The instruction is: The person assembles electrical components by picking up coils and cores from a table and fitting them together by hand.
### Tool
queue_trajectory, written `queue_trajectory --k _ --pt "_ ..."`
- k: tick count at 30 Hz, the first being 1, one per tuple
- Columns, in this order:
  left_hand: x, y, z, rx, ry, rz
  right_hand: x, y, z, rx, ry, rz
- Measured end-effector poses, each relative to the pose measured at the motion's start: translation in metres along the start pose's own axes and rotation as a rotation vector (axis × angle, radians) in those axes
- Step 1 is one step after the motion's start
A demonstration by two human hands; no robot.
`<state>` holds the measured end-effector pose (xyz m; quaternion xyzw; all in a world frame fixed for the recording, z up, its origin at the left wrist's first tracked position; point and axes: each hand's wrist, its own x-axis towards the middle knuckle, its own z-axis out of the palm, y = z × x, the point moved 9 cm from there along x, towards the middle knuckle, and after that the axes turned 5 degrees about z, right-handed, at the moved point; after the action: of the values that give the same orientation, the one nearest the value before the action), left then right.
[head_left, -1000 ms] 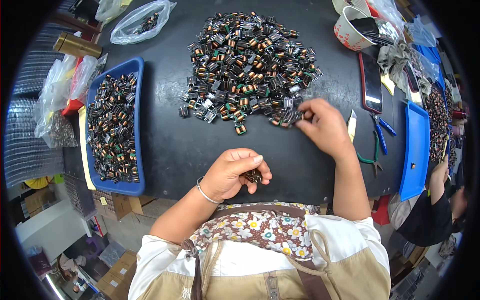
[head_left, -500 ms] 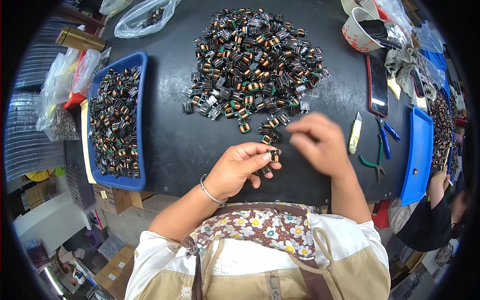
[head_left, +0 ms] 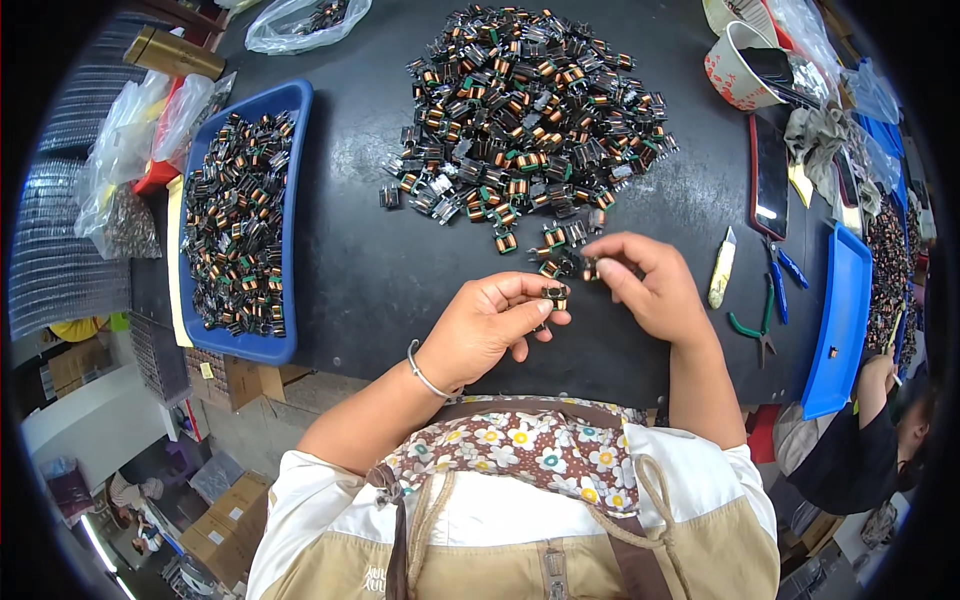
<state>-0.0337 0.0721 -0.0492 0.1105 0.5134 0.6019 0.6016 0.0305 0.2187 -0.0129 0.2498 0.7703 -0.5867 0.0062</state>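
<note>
Between the thumb and fingers of my left hand [head_left: 492, 322] is a small copper-wound coil [head_left: 556, 297] with dark and green parts; another dark bit shows under my fingers, too small to name. To its right, my right hand [head_left: 655, 290] pinches a second coil [head_left: 590, 268] at thumb and fingertip, just above the black table. Several loose coils [head_left: 550, 268] lie right by my fingertips. Beyond them spreads a large heap of similar coils [head_left: 530, 120], with copper windings and black and green parts.
On the left stands a blue tray [head_left: 304, 200] full of coils. To the right lie a cutter knife [head_left: 721, 268], green-handled pliers [head_left: 748, 328], blue-handled nippers [head_left: 778, 275], a phone [head_left: 769, 180] and a blue tray [head_left: 836, 320]. A co-worker's hand [head_left: 878, 372] shows at far right.
My right hand has come in from a blurred motion, its fingertips now closed on a coil near the loose ones. My left hand keeps its coil. The whole view has shifted slightly.
</note>
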Motion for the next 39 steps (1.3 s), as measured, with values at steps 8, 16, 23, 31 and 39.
queue_trajectory --k 8,16,23,31,39 --pt "0.004 0.000 0.003 -0.028 0.016 0.030 -0.006 0.002 0.023 0.339 -0.142 0.017" --pt "0.006 -0.004 0.008 -0.142 -0.007 -0.007 -0.008 -0.025 0.017 0.090 -0.029 -0.299" --pt "0.004 0.002 0.003 0.004 0.046 0.058 0.003 -0.014 -0.026 -0.373 0.329 -0.161" --pt "0.001 0.005 0.001 0.074 0.057 0.076 0.011 -0.002 -0.014 -0.118 0.179 -0.067" --pt "0.005 0.004 0.004 -0.020 -0.003 0.087 -0.003 -0.007 0.012 0.134 -0.058 -0.022"
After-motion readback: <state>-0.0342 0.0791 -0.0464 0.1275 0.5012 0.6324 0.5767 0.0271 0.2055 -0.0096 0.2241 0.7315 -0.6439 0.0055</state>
